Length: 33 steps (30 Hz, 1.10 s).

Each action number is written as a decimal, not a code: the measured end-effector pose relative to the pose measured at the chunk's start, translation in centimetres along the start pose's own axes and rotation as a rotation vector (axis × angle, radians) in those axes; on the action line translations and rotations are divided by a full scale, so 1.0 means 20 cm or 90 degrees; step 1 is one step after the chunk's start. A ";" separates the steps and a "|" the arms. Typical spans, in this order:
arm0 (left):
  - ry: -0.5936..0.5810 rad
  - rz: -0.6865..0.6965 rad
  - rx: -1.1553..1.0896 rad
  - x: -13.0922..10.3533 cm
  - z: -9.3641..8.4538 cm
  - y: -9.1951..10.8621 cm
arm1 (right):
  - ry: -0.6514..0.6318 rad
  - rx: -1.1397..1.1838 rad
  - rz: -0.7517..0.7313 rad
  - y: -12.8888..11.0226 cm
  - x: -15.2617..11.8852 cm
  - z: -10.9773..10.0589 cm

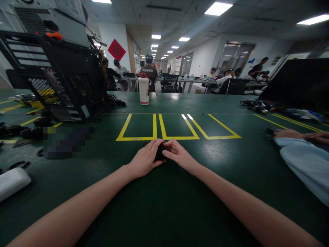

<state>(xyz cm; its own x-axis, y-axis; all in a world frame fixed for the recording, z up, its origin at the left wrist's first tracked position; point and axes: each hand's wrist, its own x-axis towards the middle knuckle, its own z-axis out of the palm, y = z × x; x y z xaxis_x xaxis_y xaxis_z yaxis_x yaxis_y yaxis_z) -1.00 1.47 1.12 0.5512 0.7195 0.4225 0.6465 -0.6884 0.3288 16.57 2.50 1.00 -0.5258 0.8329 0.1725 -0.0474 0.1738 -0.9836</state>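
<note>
A small black box-like object (159, 153) sits between my hands, just below the yellow tape marks; its exact kind I cannot make out. My left hand (147, 156) wraps over it from the left, fingers on top and thumb along the near side. From the right, the bent fingers and thumb of my right hand (178, 155) pinch its right end. Most of the object is hidden by my fingers.
Yellow tape outlines (177, 138) mark the green table (200, 206). A white tumbler (144, 90) stands behind them. At left are an open computer case (69, 79) and a white object (12, 183); at right, another person's sleeved arm (303, 157) and a black panel (300, 82).
</note>
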 end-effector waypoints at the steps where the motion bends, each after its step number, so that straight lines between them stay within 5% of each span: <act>1: 0.001 0.000 0.000 0.00 0.00 0.00 | 0.012 -0.008 0.003 -0.01 0.00 0.00; 6: -0.001 -0.003 0.003 0.00 -0.01 0.01 | 0.054 -0.050 0.030 -0.02 0.01 0.01; 14: -0.004 -0.003 0.000 0.00 -0.01 0.01 | -0.018 0.021 0.004 0.01 0.01 0.00; 24: 0.001 0.000 0.003 0.00 0.00 0.00 | 0.039 -0.042 0.029 -0.02 0.01 0.01; 33: -0.004 -0.007 -0.001 -0.01 0.00 0.00 | -0.010 0.014 0.013 0.01 0.01 0.00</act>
<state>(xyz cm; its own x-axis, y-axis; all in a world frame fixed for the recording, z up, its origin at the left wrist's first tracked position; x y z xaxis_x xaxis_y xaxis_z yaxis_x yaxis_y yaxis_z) -1.07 1.33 1.12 0.5473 0.7275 0.4138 0.6516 -0.6807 0.3349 16.56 2.68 0.92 -0.5399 0.8278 0.1523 -0.0555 0.1455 -0.9878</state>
